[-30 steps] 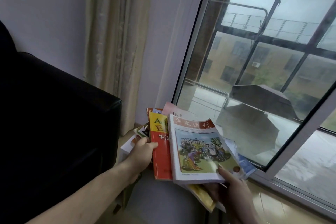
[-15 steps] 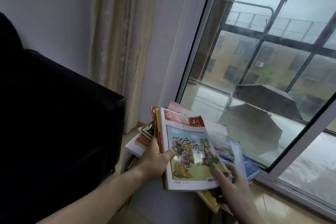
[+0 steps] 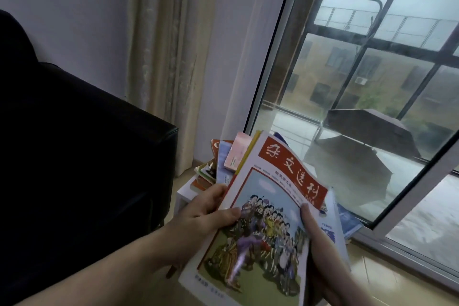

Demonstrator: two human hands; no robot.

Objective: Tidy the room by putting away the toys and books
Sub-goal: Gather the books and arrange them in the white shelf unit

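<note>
I hold a stack of books and magazines in front of me. On top lies a magazine point(image 3: 270, 208) with a red title band and a cartoon crowd on its cover. My left hand point(image 3: 203, 216) grips the stack's left edge, thumb on the cover. My right hand point(image 3: 320, 253) holds the right edge, thumb on the cover, fingers hidden beneath. A pink booklet point(image 3: 236, 154) and other books fan out behind the top magazine. More books point(image 3: 205, 176) lie piled on a small white table point(image 3: 183, 194) below.
A black sofa arm point(image 3: 99, 156) fills the left side. Beige curtains point(image 3: 161, 57) hang in the corner. A large sliding window point(image 3: 360, 107) stands at right, its sill point(image 3: 397, 268) close to my right hand. Blue magazines point(image 3: 347, 221) stick out by the window frame.
The stack has come up closer to me and tilted, so the top magazine fills more of the view. Both hands moved with it and keep their grip.
</note>
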